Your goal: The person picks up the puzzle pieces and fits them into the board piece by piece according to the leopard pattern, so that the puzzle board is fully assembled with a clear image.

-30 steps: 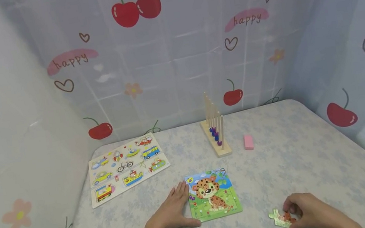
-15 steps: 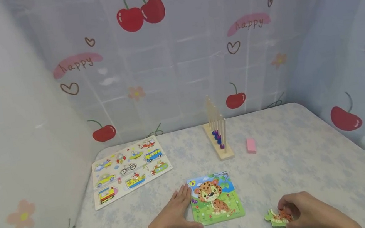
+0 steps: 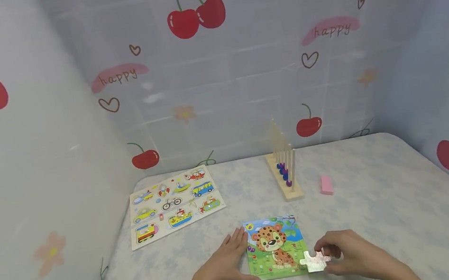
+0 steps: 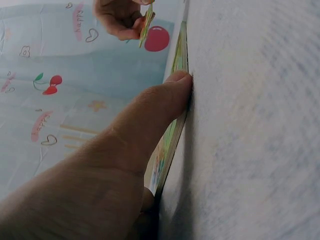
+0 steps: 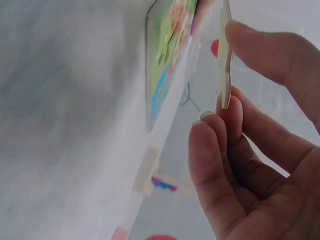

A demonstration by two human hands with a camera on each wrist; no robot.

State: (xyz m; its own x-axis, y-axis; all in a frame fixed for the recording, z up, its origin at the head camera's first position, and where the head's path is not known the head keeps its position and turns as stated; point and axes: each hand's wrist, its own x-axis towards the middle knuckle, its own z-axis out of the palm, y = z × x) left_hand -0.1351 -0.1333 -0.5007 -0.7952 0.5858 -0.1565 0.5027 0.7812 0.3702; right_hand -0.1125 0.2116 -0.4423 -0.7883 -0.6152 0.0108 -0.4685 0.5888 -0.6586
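Observation:
A square leopard puzzle lies flat on the table in the head view. My left hand rests along its left side, fingers extended, with the thumb at the near edge; the left wrist view shows that thumb against the board's side. Between right thumb and fingers, my right hand pinches a jigsaw piece, shiny with glare. In the head view the piece overlaps the puzzle's lower right corner. The right wrist view shows the piece edge-on, raised above the tabletop.
A wooden vehicle peg puzzle lies at the back left. Behind the leopard puzzle stands a wooden rack of upright rods with blue and purple beads. A pink block sits to its right. Cherry-printed curtains surround the table.
My right hand has lifted the jigsaw piece off the table and carried it left to the puzzle's corner. The left hand stays by the puzzle. The head view has shifted.

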